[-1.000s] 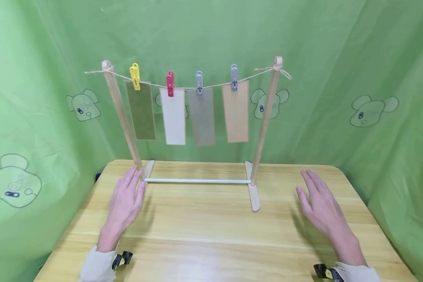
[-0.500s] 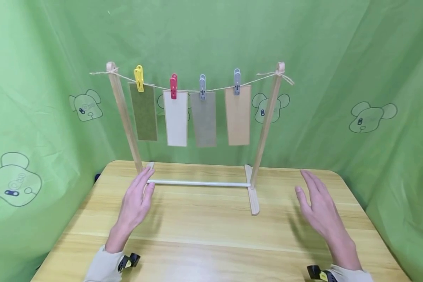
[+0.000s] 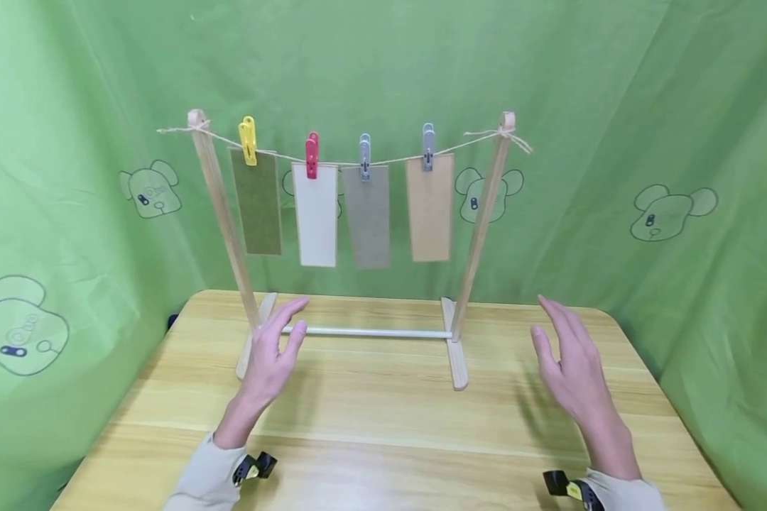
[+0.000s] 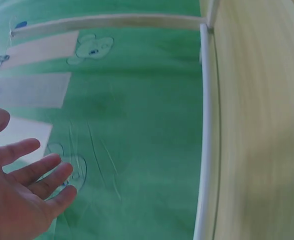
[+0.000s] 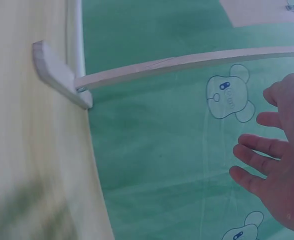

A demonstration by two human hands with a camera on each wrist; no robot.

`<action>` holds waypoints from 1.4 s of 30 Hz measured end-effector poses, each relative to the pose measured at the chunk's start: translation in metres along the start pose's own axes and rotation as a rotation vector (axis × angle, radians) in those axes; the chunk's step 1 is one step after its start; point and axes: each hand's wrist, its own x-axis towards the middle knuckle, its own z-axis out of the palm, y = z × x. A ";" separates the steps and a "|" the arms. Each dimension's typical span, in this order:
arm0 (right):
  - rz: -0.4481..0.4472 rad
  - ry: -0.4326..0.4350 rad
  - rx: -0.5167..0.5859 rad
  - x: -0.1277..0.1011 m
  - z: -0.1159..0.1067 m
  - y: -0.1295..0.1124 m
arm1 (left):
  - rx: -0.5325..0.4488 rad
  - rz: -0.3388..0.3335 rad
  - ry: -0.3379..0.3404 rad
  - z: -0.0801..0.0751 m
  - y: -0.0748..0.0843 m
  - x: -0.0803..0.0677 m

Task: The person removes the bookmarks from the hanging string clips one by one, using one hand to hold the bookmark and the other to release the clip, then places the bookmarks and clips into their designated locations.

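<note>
A small wooden drying rack (image 3: 479, 220) stands at the back of the table, with a string (image 3: 339, 159) tied between its two posts. Four paper strips hang from it: an olive strip (image 3: 256, 201) under a yellow peg (image 3: 248, 140), a white strip (image 3: 316, 214) under a red peg (image 3: 311, 153), a grey strip (image 3: 367, 216) and a tan strip (image 3: 430, 207) under grey pegs. My left hand (image 3: 276, 355) hovers open in front of the rack's white crossbar (image 3: 371, 332), near its left foot. My right hand (image 3: 569, 362) hovers open to the right of the rack, holding nothing.
The wooden table (image 3: 383, 419) is ringed by green cloth with bear prints (image 3: 671, 206) on three sides. The rack's right foot (image 5: 62, 75) shows in the right wrist view, its crossbar (image 4: 204, 135) in the left wrist view.
My left hand has risen and moved right, from beside the rack's left foot to in front of the crossbar. My right hand lifted slightly and stayed open.
</note>
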 end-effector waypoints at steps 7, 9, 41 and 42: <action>-0.057 0.073 0.050 0.020 -0.004 -0.008 | -0.172 -0.023 -0.008 0.022 0.019 0.018; -0.089 0.097 0.061 0.027 -0.004 -0.011 | -0.219 -0.024 0.005 0.028 0.023 0.023; -0.138 0.122 0.206 0.061 0.004 -0.043 | -0.496 -0.066 0.020 0.072 0.062 0.047; -0.139 0.122 0.211 0.061 0.004 -0.044 | -0.500 -0.064 0.020 0.073 0.062 0.047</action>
